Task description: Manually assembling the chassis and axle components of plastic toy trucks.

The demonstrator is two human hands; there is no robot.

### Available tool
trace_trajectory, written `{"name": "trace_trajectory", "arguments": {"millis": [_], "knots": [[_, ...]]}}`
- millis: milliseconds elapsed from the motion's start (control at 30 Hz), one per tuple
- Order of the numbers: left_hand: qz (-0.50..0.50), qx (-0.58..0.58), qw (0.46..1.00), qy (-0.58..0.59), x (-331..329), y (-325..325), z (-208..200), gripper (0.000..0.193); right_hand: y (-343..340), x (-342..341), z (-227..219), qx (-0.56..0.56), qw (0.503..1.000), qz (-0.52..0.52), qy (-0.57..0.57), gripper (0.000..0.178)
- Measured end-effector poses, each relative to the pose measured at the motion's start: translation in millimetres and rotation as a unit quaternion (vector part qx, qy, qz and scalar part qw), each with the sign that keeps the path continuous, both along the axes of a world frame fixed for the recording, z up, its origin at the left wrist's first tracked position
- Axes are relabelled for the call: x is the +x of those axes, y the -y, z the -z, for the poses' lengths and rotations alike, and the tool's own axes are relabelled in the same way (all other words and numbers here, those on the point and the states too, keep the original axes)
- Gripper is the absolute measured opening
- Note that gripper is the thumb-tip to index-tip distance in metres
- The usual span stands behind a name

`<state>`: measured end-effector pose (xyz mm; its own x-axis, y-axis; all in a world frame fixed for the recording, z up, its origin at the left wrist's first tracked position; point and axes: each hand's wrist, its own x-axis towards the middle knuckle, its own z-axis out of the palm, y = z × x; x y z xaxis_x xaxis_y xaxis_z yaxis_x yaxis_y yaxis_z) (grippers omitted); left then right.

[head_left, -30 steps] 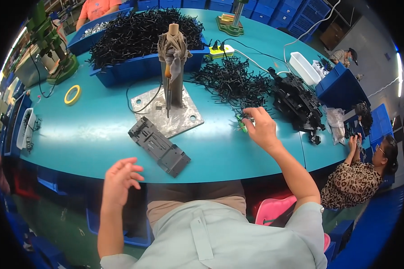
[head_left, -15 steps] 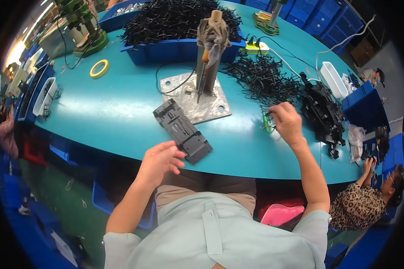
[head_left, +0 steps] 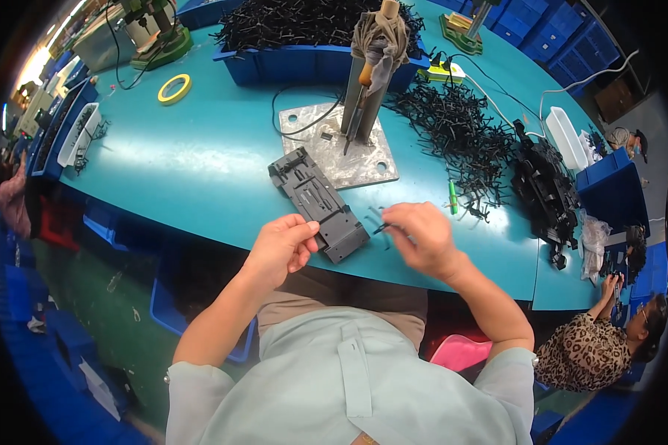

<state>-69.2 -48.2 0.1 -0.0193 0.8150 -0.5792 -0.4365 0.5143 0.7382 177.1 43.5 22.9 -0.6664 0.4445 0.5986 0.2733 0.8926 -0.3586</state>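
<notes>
In the head view, see the long black panel (head_left: 321, 202) lying on the table (head_left: 200, 196), on the near side of the metal plate (head_left: 334, 163), long axis slanting from close beside that plate away toward the near right; cannot tell whether touching it. Pinched at the left edge, toward the end farther from the plate, by the left hand (head_left: 278, 245), the nearer of the two hands; faced from the right of that same end, just apart, by the right hand (head_left: 427, 237), with fingertips closed on a thin black piece (head_left: 381, 228). Looks matt, flat and rectangular, with ribs and slots along the middle and a plainer end away from the plate
</notes>
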Motion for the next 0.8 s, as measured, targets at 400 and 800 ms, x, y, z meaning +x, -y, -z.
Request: {"name": "trace_trajectory", "arguments": {"millis": [400,800], "knots": [[-0.023,0.097,0.994,-0.051,15.2,37.1,-3.0,0.014,26.7,-39.9,7.1,0.010,0.993,-0.115,-0.001,0.034],[-0.069,0.115,0.991,0.012,21.9,47.8,1.6,0.007,39.4,-40.9,10.6,-0.026,0.991,-0.131,0.021,0.036]]}}
